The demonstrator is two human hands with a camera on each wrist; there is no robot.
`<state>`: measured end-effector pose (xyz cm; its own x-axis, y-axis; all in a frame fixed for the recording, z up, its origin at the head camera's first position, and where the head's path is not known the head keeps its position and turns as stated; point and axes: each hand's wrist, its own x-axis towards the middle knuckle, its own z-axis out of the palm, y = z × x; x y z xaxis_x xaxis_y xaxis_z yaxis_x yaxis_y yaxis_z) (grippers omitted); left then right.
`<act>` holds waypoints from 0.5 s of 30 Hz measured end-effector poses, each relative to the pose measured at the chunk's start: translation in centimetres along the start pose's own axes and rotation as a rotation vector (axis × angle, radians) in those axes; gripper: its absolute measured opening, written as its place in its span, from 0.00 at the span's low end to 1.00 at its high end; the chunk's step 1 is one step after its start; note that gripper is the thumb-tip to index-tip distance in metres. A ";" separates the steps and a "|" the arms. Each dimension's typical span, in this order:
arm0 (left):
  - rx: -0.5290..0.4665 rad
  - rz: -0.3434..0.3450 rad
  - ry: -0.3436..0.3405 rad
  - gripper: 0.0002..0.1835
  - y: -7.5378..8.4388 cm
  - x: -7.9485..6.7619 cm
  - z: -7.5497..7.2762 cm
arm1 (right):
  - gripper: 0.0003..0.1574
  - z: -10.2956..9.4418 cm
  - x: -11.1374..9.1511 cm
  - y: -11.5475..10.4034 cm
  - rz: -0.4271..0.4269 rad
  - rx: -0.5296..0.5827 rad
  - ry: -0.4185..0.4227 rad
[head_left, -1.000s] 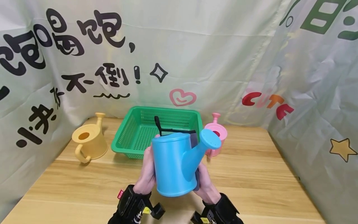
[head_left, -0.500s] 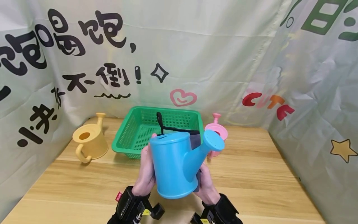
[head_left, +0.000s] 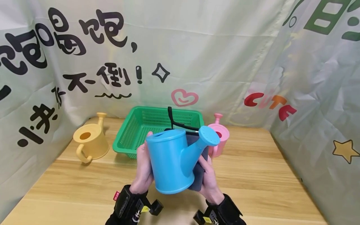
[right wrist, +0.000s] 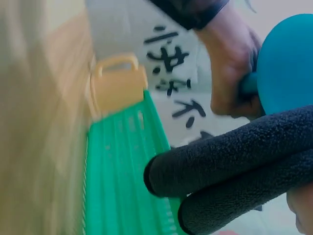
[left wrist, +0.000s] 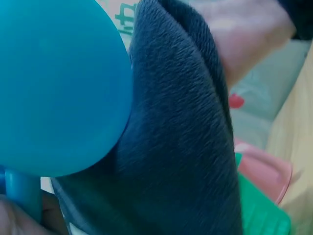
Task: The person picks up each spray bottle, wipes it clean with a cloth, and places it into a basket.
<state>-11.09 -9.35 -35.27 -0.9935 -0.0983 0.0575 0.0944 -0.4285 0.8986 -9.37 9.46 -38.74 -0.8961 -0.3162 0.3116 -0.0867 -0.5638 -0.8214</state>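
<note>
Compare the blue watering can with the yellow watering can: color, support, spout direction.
Color: the blue watering can is bright blue; the yellow watering can is pale yellow.
Support: the blue watering can is up in the person's grip, left hand on its handle; the yellow watering can stands untouched on the table.
Spout: blue's points to the person's right; yellow's points away.
Shared: rounded body, flared spout, handle.

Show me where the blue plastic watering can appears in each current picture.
Head: the blue plastic watering can is just below centre.
Left wrist: large at upper left, beside the dark grey fuzzy cloth.
Right wrist: at the upper right edge, partly cut off.
Shared landmark: the green perforated plastic basket, behind the can, then lower right, then lower left.
</note>
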 end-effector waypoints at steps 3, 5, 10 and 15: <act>0.016 0.045 0.022 0.28 0.1 0.2 -0.2 | 0.18 -0.1 0.0 -0.3 -0.014 -0.070 0.024; 0.016 0.083 0.026 0.29 0.1 0.4 -0.2 | 0.18 -0.2 0.0 -0.6 -0.010 -0.083 0.035; -0.001 0.138 0.053 0.28 0.3 0.7 -0.4 | 0.19 -0.2 0.1 -1.3 0.011 -0.032 0.040; -0.016 0.136 0.067 0.27 0.2 0.7 -0.4 | 0.19 -0.2 0.2 -1.5 0.017 -0.002 0.042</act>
<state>-11.76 -9.88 -35.28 -0.9651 -0.2157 0.1484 0.2291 -0.4209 0.8777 -9.50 10.38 -37.51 -0.9147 -0.2935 0.2778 -0.0723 -0.5574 -0.8271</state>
